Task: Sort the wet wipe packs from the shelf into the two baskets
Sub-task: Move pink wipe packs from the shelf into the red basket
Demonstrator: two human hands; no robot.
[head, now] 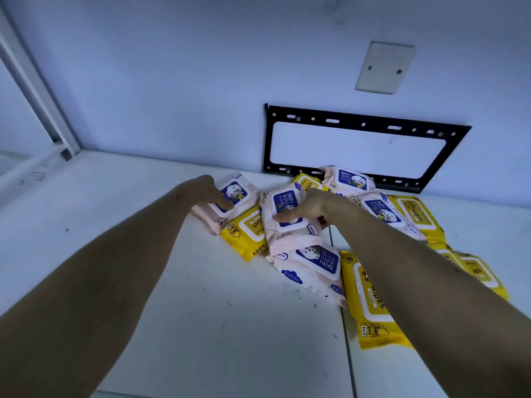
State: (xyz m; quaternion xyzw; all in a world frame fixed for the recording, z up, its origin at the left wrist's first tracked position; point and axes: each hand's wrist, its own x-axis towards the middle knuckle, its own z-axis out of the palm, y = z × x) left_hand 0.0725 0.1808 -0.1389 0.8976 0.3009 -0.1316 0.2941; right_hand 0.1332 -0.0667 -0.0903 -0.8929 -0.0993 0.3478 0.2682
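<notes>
Left hand [214, 196] lies on a pink pack [230, 201] at frame centre, fingers laid over its blue label; whether they curl round the far edge cannot be told. Right hand [304, 209] rests on a second pink pack [287, 222] just right of it, fingers spread across the flip lid, thumb side apparently hooked at the pack's right edge.

Both packs sit directly under their hands, long axes running roughly toward the wall, so each hand is nearest its own pack.

Pile: pink and yellow packs [370, 300] overlapping on the white shelf [201, 311], mostly right of centre. Soft film pouches, pillow-shaped, crinkled at the seams, each with a rigid rounded-rectangle lid. One yellow pack [247, 234] is wedged between the two held pink ones. Neither basket is in view.

Judgement: pick-up stage, sorting by colour.
</notes>
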